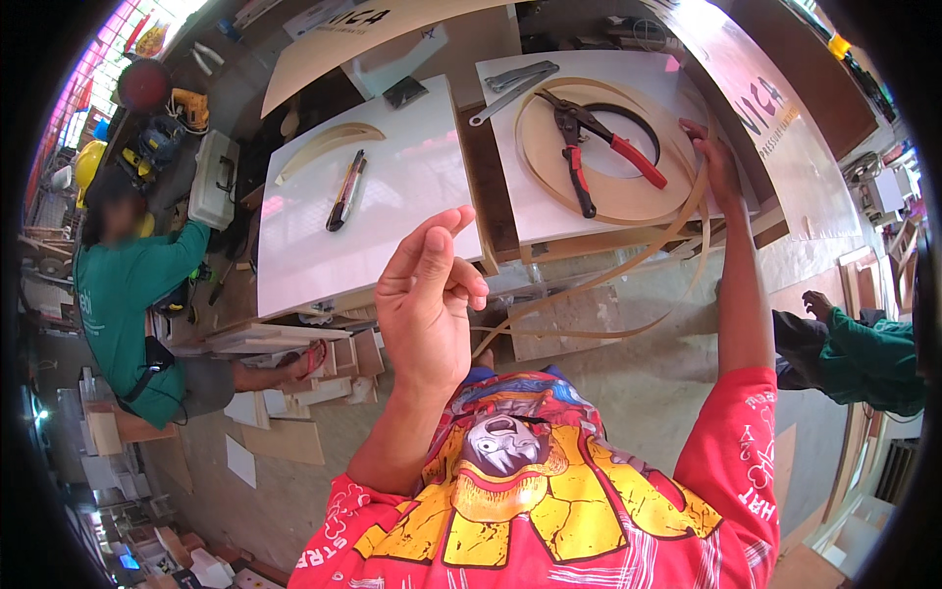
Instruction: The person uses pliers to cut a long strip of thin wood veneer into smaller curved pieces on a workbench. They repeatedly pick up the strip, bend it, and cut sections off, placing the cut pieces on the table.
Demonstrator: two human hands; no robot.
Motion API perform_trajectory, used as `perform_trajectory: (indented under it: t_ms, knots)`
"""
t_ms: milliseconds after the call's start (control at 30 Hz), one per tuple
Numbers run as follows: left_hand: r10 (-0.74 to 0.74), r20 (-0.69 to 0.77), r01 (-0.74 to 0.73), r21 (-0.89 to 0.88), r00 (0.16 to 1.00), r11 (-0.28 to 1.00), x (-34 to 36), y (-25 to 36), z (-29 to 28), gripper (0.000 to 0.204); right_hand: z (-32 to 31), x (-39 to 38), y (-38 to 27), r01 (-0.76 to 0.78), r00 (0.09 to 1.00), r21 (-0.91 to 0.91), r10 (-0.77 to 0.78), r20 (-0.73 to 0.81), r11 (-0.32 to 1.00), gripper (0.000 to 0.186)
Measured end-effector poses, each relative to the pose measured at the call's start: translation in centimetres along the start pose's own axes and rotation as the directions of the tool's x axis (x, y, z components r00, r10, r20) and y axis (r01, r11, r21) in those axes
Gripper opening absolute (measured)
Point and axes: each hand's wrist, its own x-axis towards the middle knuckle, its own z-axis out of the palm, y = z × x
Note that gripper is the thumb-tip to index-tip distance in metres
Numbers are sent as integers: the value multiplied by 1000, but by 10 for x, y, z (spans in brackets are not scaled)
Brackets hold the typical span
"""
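My left hand (425, 290) is raised in the middle, thumb against forefinger; anything pinched there is hidden. At the upper right my right hand (716, 162) grips tan edge-banding strip (704, 191), whose loops hang off the right white board (496, 118) and pass behind my left hand. Red-and-black snips (638, 160) lie on the coiled strip, with metal wrenches (496, 103) beside them. On the left white board (294, 245) lie a utility knife (345, 191), a curved tan piece (334, 139) and a small dark square (405, 92).
A co-worker (128, 294) in green is at the left by a tool-laden bench and a pale toolbox (214, 179). Another person (854, 348) in green is at the right. Board offcuts (270, 442) lie on the floor; laminate sheets (785, 147) rise behind the right board.
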Motion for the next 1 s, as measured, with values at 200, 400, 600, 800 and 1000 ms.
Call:
perform_trajectory:
  t_ms: [200,400,600,800,1000]
  knots:
    - [-77,13,76,19,997,997,-1,4,5,44,2,0,-8,-9,1000,11,8,26,1000,55]
    - [-108,1,108,-44,994,993,-3,7,17,43,4,0,-8,-28,999,9,28,23,1000,56]
    - [5,138,-27,159,990,987,-11,0,6,25,5,1,-7,1,1000,48,-1,5,999,56]
    - [-269,360,304,-45,893,951,-31,9,62,15,2,2,1,-41,999,46,41,0,998,56]
    - [-260,762,237,144,593,961,-52,14,93,13,8,4,1,31,999,48,-29,-39,998,52]
